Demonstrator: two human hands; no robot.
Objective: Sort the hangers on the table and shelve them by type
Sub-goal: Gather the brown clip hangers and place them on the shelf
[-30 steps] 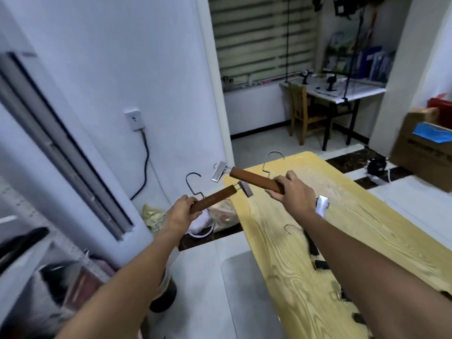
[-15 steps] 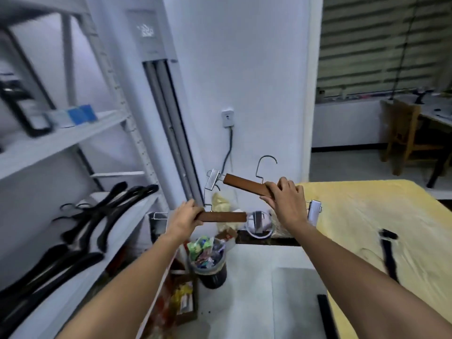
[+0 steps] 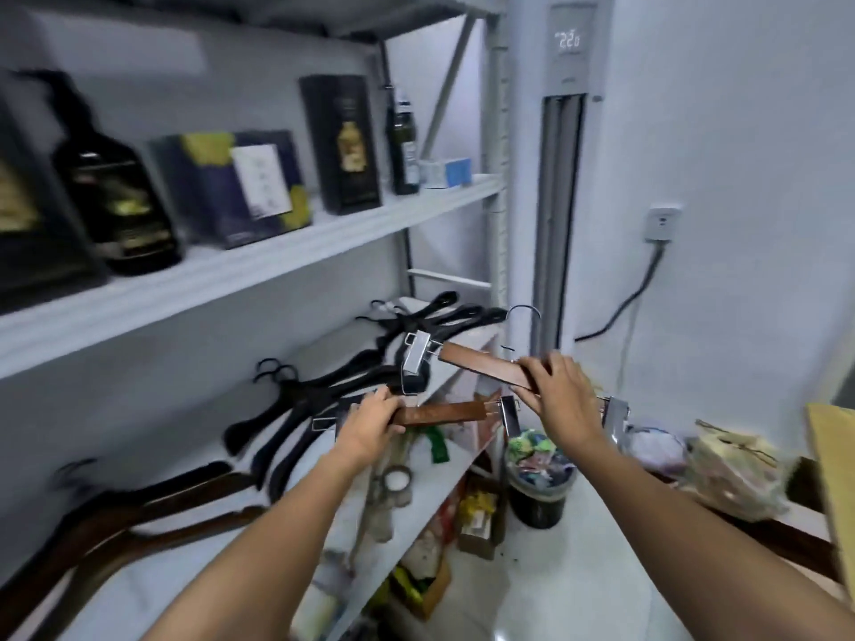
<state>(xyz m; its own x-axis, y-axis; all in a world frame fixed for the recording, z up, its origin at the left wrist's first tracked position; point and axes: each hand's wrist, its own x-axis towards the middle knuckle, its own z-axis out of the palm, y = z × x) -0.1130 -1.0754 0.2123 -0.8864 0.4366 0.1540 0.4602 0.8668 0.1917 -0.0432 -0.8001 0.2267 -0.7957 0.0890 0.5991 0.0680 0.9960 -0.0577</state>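
My left hand grips a brown wooden clip hanger, held level over the middle shelf. My right hand grips a second wooden clip hanger tilted up to the left, its metal clip above the shelf. Black plastic hangers lie in a pile on that shelf. Dark brown wooden hangers lie at its near left. A corner of the yellow table shows at the right edge.
The upper shelf carries dark bottles and boxes. A tape roll and scissors lie on the middle shelf. A black bin full of wrappers stands on the floor beside the shelf post. Bags lie by the wall.
The view has swung left from the table to the shelf. Both hands carried their clip hangers along, now over the middle shelf close to the black hangers.
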